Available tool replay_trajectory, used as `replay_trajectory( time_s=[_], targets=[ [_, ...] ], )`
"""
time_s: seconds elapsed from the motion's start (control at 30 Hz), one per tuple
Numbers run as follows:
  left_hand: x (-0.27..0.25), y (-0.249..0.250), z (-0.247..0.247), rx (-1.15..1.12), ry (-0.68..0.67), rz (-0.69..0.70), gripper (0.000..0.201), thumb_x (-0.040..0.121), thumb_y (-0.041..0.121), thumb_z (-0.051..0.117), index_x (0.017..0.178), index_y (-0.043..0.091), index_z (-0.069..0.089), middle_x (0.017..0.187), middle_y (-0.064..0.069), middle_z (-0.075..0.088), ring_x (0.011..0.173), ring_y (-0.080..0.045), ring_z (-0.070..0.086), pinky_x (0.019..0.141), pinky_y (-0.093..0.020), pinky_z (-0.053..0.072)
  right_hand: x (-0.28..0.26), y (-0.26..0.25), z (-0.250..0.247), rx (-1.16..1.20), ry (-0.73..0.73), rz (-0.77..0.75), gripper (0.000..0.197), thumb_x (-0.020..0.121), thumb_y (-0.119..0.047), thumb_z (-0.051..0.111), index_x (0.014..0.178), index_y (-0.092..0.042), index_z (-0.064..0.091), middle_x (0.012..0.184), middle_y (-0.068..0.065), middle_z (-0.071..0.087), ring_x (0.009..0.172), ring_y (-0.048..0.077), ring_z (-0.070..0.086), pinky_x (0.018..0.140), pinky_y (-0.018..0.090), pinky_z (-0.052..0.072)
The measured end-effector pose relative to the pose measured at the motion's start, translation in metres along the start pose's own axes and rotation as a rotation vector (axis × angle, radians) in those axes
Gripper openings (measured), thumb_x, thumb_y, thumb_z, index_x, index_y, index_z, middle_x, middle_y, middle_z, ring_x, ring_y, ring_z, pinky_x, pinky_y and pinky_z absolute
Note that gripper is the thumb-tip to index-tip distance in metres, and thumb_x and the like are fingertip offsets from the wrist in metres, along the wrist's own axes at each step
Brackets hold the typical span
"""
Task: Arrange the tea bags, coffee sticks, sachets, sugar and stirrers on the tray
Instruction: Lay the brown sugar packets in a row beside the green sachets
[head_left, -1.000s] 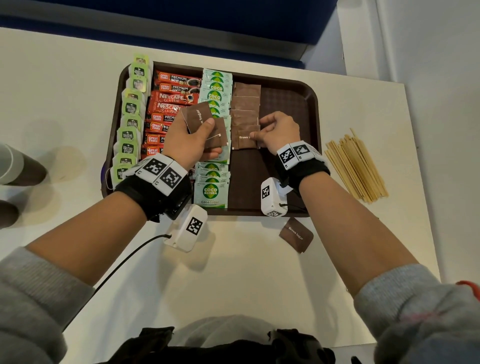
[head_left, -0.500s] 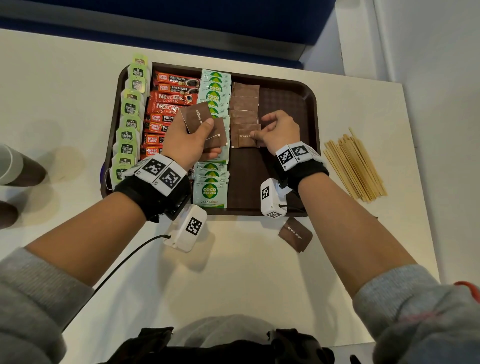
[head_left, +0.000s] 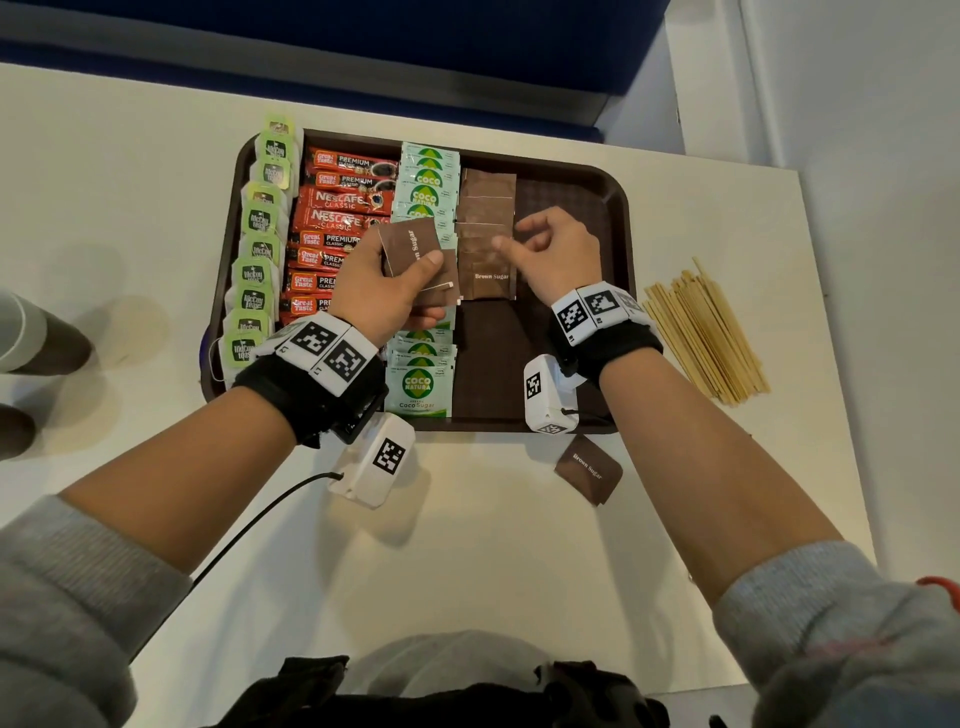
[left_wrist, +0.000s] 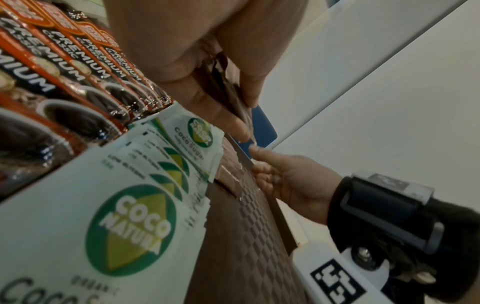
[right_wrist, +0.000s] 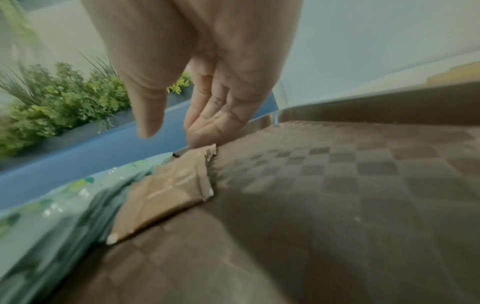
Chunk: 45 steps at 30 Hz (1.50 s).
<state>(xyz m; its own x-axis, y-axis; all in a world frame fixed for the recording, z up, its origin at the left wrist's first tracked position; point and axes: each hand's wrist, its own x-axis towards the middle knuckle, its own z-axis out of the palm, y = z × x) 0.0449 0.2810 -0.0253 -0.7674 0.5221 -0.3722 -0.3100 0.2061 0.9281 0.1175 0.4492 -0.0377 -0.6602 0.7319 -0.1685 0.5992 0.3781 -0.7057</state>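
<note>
The brown tray (head_left: 571, 192) holds columns of green tea bags (head_left: 254, 260), red coffee sticks (head_left: 337, 208), Coco Sugar sachets (head_left: 423, 384) and an overlapping row of brown sugar sachets (head_left: 488, 270). My left hand (head_left: 415, 280) hovers over the Coco Sugar column and pinches a small stack of brown sugar sachets (head_left: 408, 244) between thumb and fingers (left_wrist: 221, 115). My right hand (head_left: 514, 234) hangs just above the brown sugar row with relaxed fingers (right_wrist: 205, 123) and holds nothing; its fingertips are near the far end of the front sachet (right_wrist: 168, 191). Wooden stirrers (head_left: 706, 338) lie on the table right of the tray.
One loose brown sugar sachet (head_left: 587, 470) lies on the white table in front of the tray's near right corner. Two dark cups (head_left: 36, 338) stand at the left edge. The tray's right third (right_wrist: 363, 174) is bare. A wall borders the table on the right.
My right hand has let go of the front brown sugar sachet in the row and lifted slightly, fingers opening. The left hand keeps its stack in the same spot.
</note>
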Motion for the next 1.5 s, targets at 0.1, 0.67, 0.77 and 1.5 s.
replay_trajectory(
  time_s=[0.1,0.67,0.77,1.5],
  targets=[
    [-0.003,0.0,0.0,0.077,-0.069,0.018,0.028,0.089,0.014,0.065,0.111,0.014,0.047,0.083,-0.006,0.066,0.044,-0.01,0.063,0.043,-0.023,0.053,-0.005,-0.016,-0.002,0.12,-0.119,-0.104,0.027,0.075,-0.05,0.071,0.09,-0.027,0.067,0.077,-0.012,0.065,0.077,0.006,0.064,0.076,0.03,0.057],
    [-0.014,0.006,0.0,0.105,-0.125,-0.007,0.024,0.088,0.01,0.065,0.098,0.019,0.045,0.083,-0.004,0.063,0.042,-0.009,0.062,0.041,-0.022,0.053,-0.006,-0.02,-0.014,0.248,-0.251,-0.232,0.019,0.082,-0.015,0.07,0.077,-0.029,0.059,0.073,-0.004,0.063,0.064,0.002,0.058,0.068,0.026,0.051],
    [-0.011,0.006,0.0,0.114,-0.092,-0.006,0.022,0.09,0.011,0.063,0.09,0.025,0.046,0.084,-0.004,0.062,0.039,-0.01,0.06,0.039,-0.022,0.052,-0.008,-0.015,-0.016,0.226,-0.269,-0.211,0.013,0.083,-0.014,0.07,0.086,-0.023,0.061,0.07,-0.007,0.061,0.06,-0.004,0.057,0.065,0.017,0.047],
    [-0.005,0.001,-0.005,0.129,-0.007,0.001,0.016,0.091,0.011,0.062,0.099,0.018,0.049,0.091,0.002,0.058,0.041,-0.008,0.06,0.045,-0.024,0.055,-0.011,0.021,-0.002,0.04,-0.232,0.074,0.01,0.081,-0.015,0.073,0.08,-0.017,0.063,0.065,-0.002,0.063,0.069,0.015,0.064,0.071,0.028,0.058]
  ],
)
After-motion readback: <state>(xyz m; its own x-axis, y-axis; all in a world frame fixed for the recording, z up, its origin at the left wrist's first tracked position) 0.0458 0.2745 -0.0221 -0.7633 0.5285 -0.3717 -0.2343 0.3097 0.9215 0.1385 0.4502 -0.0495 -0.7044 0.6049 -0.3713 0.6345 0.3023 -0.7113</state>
